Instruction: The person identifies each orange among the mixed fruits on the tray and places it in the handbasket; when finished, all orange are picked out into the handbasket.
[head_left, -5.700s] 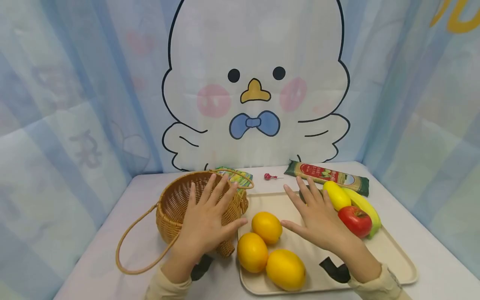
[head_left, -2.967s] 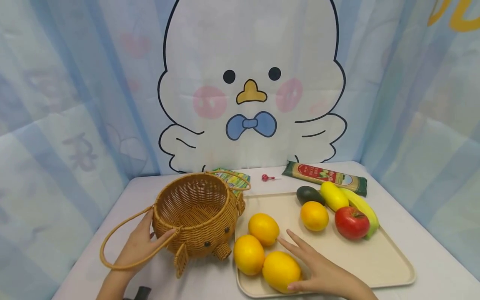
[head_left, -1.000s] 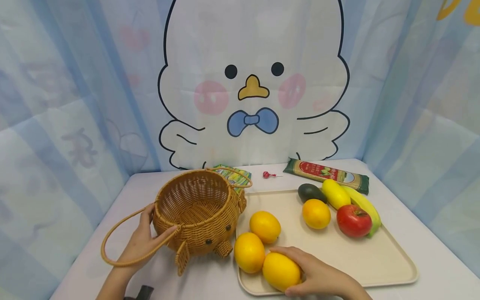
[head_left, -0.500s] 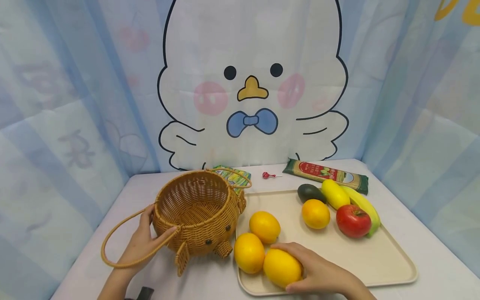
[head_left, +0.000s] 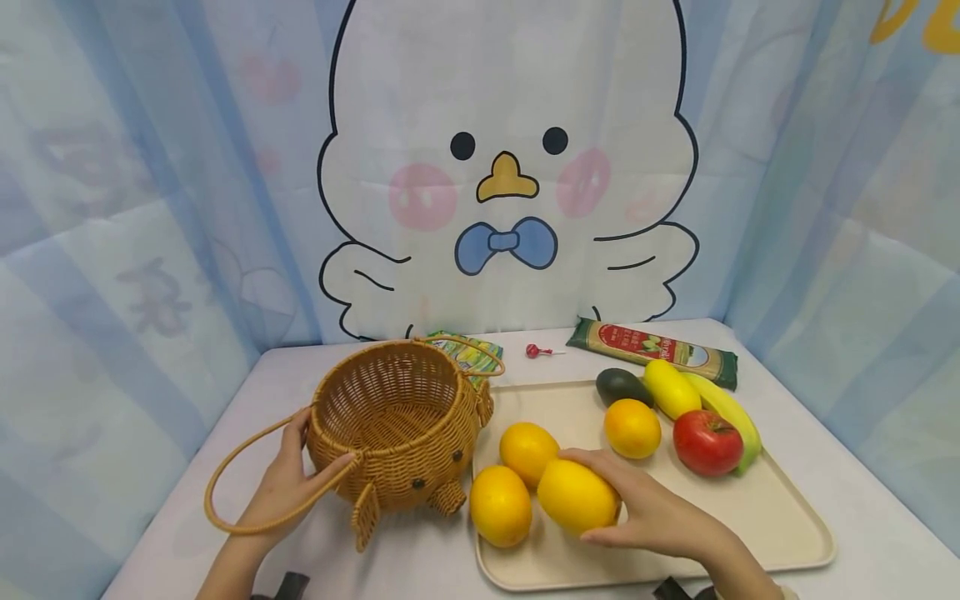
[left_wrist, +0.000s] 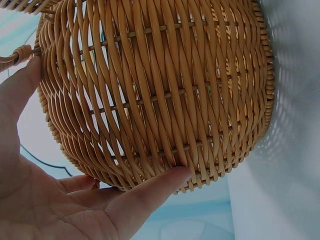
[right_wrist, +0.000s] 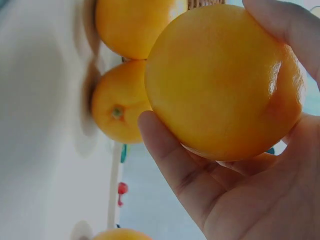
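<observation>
My right hand (head_left: 648,508) grips an orange (head_left: 577,497), thumb on its near side and fingers over the far side, above the cream tray (head_left: 720,542). The right wrist view shows this orange (right_wrist: 220,82) between the thumb and fingers. Beside it on the tray lie two more oranges, one nearer (head_left: 501,506) and one farther back (head_left: 528,452). At left, my left hand (head_left: 279,493) rests with spread fingers against the side of a wicker basket (head_left: 405,475) with an animal face. Its fingers touch the weave (left_wrist: 170,100) in the left wrist view.
At the tray's right side are another orange (head_left: 632,428), an avocado (head_left: 621,387), a yellow fruit (head_left: 671,389), a red apple (head_left: 707,442) and a banana (head_left: 738,421). Behind lie a green packet (head_left: 468,354), a lollipop (head_left: 534,351) and a long food package (head_left: 652,350). Loop handles stick out from the basket.
My right hand came down beside the nearest orange, took hold of it and raised it slightly up and away from the tray's front edge. My left hand, earlier raised, came to the basket and stayed.
</observation>
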